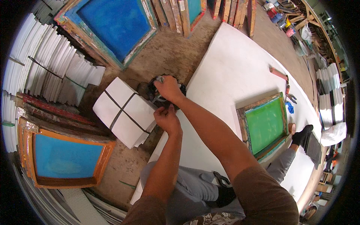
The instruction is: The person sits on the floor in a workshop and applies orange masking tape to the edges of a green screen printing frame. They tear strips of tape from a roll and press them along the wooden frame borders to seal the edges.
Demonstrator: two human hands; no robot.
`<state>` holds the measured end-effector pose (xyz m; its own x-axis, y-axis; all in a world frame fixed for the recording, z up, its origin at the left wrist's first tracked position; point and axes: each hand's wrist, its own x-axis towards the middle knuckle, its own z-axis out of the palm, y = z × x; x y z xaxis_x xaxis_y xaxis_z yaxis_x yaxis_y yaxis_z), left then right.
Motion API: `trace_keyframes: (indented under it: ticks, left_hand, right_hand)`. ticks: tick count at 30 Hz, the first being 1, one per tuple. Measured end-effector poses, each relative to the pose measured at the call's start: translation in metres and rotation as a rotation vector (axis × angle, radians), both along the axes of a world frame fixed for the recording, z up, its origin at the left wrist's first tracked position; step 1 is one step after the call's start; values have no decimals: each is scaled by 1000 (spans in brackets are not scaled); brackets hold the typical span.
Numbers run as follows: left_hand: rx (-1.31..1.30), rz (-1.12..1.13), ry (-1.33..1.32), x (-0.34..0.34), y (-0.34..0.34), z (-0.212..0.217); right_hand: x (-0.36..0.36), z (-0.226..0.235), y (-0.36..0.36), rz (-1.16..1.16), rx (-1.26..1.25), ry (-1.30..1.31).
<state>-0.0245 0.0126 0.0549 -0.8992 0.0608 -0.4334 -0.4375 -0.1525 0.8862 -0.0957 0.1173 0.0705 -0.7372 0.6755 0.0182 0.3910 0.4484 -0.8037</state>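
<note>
My right hand reaches over a dark, crumpled black bundle on the floor, its fingers closed on the top of it. Some grey material shows by the fingertips. Just below, my left hand is closed in a pinch beside the bundle; what lies between its fingers is too small to make out. To the left of both hands lies a stack of white sheets, bound crosswise with black strap. Its right corner comes close to my left hand.
A large white board spreads to the right, bearing a green screen frame, a red-handled tool and pliers. Black scissors lie by my leg. Blue screen frames and bundled white sheets stand leftward.
</note>
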Motion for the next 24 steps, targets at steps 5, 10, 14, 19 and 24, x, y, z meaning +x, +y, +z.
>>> trace_keyframes:
  ticks: [5,10,14,19,24]
  left_hand:
    - [-130,3,249,-5,-11,22]
    - [26,-76,460,14,-2,24]
    - [-127,28,385,-11,-16,27]
    - [-109,73,333,-18,-15,19]
    - [30,102,153,-18,-10,24]
  right_hand:
    - [2,-48,6,466,288,-503]
    - [16,-127,38,334,275,-695]
    - [-11,-70,16,628,290,-571]
    - [-9,9,4,620,140,-619]
    - [6,20,1,506,184,-524]
